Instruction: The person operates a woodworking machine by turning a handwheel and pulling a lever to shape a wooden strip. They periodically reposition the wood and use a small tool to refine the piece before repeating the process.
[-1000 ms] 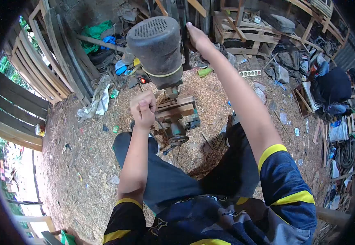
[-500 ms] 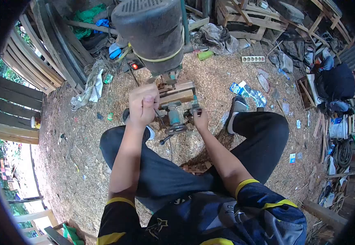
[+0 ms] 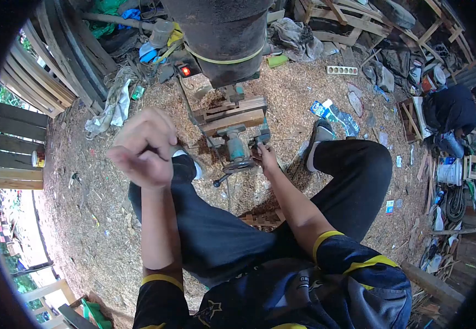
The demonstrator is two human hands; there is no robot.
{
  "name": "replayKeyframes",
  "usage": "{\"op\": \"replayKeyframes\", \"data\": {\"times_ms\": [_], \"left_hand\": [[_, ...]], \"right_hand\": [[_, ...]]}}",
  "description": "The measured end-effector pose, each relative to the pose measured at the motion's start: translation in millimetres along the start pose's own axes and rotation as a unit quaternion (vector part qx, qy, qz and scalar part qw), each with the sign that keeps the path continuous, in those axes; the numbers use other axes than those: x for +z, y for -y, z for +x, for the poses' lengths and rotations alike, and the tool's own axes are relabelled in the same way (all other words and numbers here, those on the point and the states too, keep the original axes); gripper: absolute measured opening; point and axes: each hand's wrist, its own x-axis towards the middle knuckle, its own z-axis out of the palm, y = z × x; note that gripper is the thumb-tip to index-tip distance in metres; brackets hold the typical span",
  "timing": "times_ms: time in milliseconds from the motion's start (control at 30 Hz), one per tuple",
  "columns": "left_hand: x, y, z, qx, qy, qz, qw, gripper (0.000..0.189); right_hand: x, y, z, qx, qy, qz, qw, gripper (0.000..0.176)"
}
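A large dark motor housing (image 3: 227, 41) with a yellow band hangs over a machine vise (image 3: 237, 147) that has a handwheel (image 3: 239, 166) in front. Across the vise lies a wooden piece (image 3: 232, 123), beneath the machine's tool head (image 3: 233, 94). My left hand (image 3: 146, 148) is raised to the left of the machine, fingers loosely curled and thumb apart, with nothing visible in it. My right hand (image 3: 269, 158) closes around a small dark handle (image 3: 260, 149) at the vise's right side; its fingers partly hide the handle.
Wood shavings cover the ground. A red-lit switch (image 3: 185, 71) stands left of the motor, and a power strip (image 3: 342, 70) lies at the right. Curved wooden pieces (image 3: 43, 77) lean at the left. Another person (image 3: 452, 112) bends over at the far right.
My left hand has moved left and toward me, away from the machine, its fingers loosening. My right hand stays at the vise handle. The view has shifted slightly.
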Motion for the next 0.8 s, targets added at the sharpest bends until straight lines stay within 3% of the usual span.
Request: {"op": "replayKeyframes", "data": {"times_ms": [100,200,267,400,500,600,700,800], "left_hand": [[-3.7,-2.2,2.5,0.024,-0.047,-0.085,0.995,0.083],[-9.1,6.3,-2.2,0.035,-0.066,-0.076,0.994,0.083],[-16.4,13.5,-5.9,0.007,-0.058,-0.023,0.998,0.083],[-13.4,16.6,-3.4,-0.046,-0.122,-0.054,0.990,0.082],[-12.5,16.4,-1.7,-0.058,-0.128,-0.056,0.989,0.082],[-10.2,18.1,-1.1,-0.054,-0.120,-0.062,0.989,0.082],[-9.0,19.2,-1.0,-0.048,-0.106,-0.074,0.990,0.083],[-5.2,17.9,-1.1,-0.054,-0.102,-0.064,0.991,0.083]], "right_hand": [[9.0,13.0,-15.7,-0.030,-0.016,-0.024,0.999,0.036],[-4.2,-14.6,12.7,-0.089,-0.034,-0.049,0.994,0.055],[-6.8,-21.6,18.5,-0.152,-0.030,-0.098,0.983,0.055],[1.8,-14.1,8.9,-0.291,-0.006,-0.184,0.939,0.043],[-14.5,-34.9,39.9,-0.217,0.003,-0.100,0.971,0.042],[5.6,3.7,-5.1,-0.086,-0.021,-0.060,0.994,0.040],[5.9,-1.9,6.7,-0.090,-0.014,-0.106,0.990,0.046],[6.8,-2.1,1.9,-0.266,-0.062,-0.278,0.921,0.060]]}}
